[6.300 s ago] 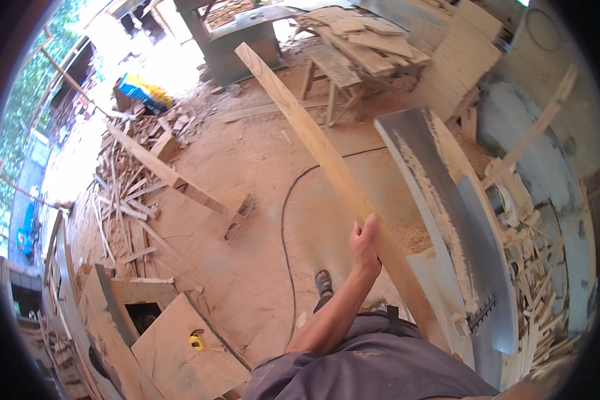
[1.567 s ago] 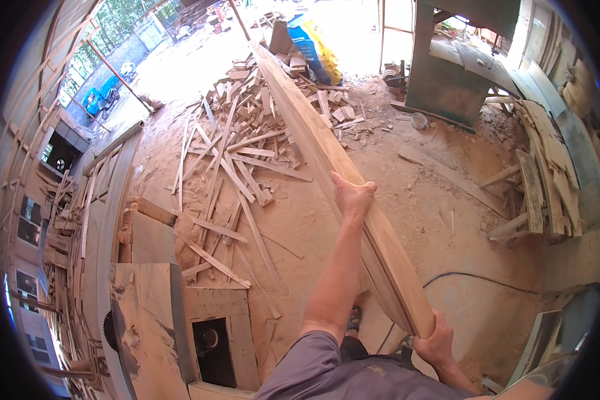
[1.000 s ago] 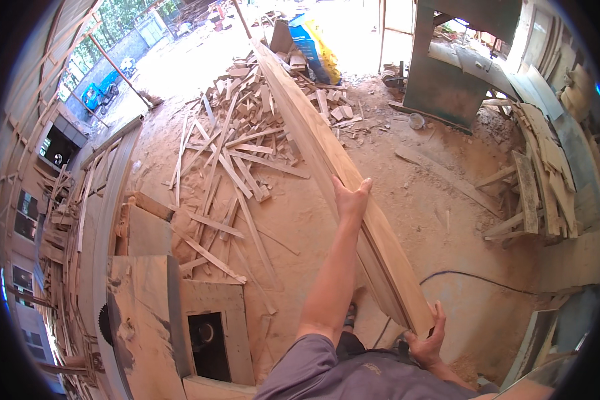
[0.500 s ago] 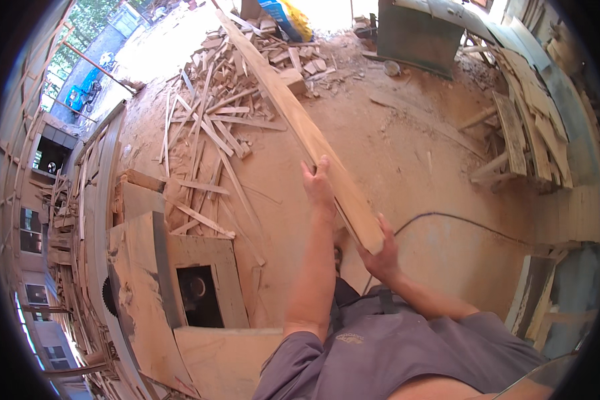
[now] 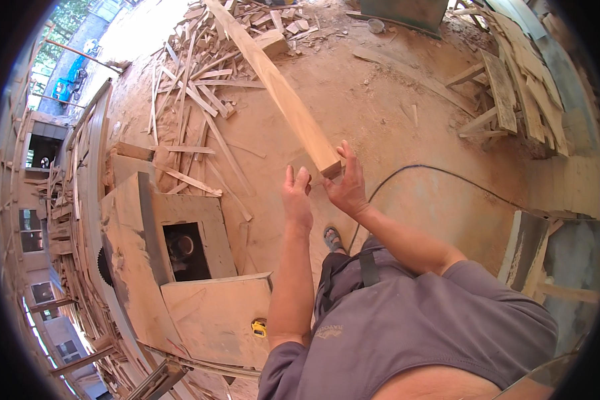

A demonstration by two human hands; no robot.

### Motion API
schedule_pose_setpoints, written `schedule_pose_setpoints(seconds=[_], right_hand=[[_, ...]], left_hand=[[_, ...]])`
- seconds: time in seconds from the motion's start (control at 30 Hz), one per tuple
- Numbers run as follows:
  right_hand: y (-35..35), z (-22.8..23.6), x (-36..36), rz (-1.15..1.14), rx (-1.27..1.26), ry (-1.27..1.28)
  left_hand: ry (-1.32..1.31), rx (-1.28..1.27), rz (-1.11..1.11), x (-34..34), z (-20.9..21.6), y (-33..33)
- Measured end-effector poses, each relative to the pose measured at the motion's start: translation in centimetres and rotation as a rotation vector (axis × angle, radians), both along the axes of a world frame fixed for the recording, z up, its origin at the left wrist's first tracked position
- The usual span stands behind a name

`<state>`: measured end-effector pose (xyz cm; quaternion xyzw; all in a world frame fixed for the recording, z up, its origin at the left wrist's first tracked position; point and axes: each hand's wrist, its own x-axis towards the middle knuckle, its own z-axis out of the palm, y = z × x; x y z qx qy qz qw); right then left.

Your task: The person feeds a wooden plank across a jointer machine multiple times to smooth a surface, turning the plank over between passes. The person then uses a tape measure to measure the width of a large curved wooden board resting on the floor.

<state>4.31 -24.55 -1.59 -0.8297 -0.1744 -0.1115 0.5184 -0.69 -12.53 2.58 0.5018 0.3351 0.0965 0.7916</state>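
Observation:
A long, straight wooden beam (image 5: 283, 90) slants from the upper left down to its squared near end in front of me. My right hand (image 5: 348, 185) grips that end, thumb by the end face and fingers along the right side. Just left of and below it, my left hand (image 5: 298, 199) is raised with its fingers apart and slightly bent. A small gap shows between it and the beam, and it holds nothing. The beam's far end reaches over a scrap pile, and I cannot tell whether it rests there.
Offcuts (image 5: 200, 87) lie heaped beyond the beam. At left stands a wooden saw bench (image 5: 130, 227) with a toothed blade (image 5: 104, 265); a yellow tape measure (image 5: 259, 327) sits nearby. A black cable (image 5: 420, 167) crosses the dusty floor. Planks (image 5: 530, 100) lean at right.
My left hand has let go of the beam's side and dropped back toward me. The beam's near end and my right hand have shifted left and upward in view.

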Motion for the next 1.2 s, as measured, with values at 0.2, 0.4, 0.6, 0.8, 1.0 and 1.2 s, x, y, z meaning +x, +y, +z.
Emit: schedule_pose_setpoints(seconds=[0.2,0.4,0.6,0.8,1.0,1.2], right_hand=[[-4.1,-3.6,-1.6,0.055,-0.046,0.098],[-22.2,-10.5,-5.5,-0.022,-0.174,0.618],[-30.4,-13.7,-8.9,0.002,-0.587,0.923],[-14.3,-5.3,-8.7,0.374,-0.576,0.694],[-8.3,2.1,-9.7,0.629,-0.337,0.837],[-5.9,7.1,-10.8,0.816,0.021,1.106]], left_hand=[[0.050,0.365,-0.066,-9.4,-2.3,1.0],[0.405,1.284,0.105,-23.7,-1.3,3.2],[1.025,1.316,-0.029,-38.1,-5.4,4.1],[0.849,1.258,-0.057,-48.0,-10.4,3.7],[0.650,0.747,0.098,-39.8,-4.5,6.0],[0.006,0.210,-0.292,-22.5,1.6,1.7]])
